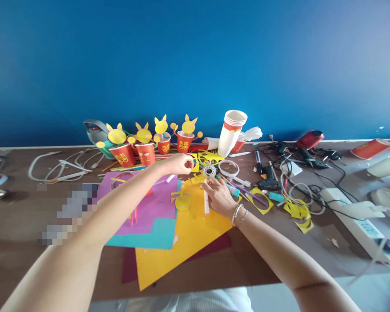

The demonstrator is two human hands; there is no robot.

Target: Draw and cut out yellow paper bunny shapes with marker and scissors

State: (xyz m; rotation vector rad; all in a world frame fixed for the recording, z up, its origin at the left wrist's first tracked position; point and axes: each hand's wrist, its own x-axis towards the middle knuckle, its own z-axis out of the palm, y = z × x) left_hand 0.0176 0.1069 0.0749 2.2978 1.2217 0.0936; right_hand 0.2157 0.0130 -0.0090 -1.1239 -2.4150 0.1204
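Note:
My left hand (181,164) hovers above the far edge of the coloured paper, its fingers curled closed; what they hold, if anything, is hidden. My right hand (218,194) rests over the orange paper (169,255), fingers bent around the upper part of a slim white strip (206,203) with a pinkish lower end. Just beyond its fingertips sits a roll of tape (209,171). To the left on the paper lies a yellow rabbit-eared cutout (182,201). Purple paper (162,203) and teal paper (139,240) spread below my left forearm.
Red paper cups with yellow animal heads, including one cup (121,154), line the blue wall. A stack of white cups (229,136) stands right of them. Further right are a glue gun (270,178), tangled cables, yellow scraps (297,209) and a power strip (360,225).

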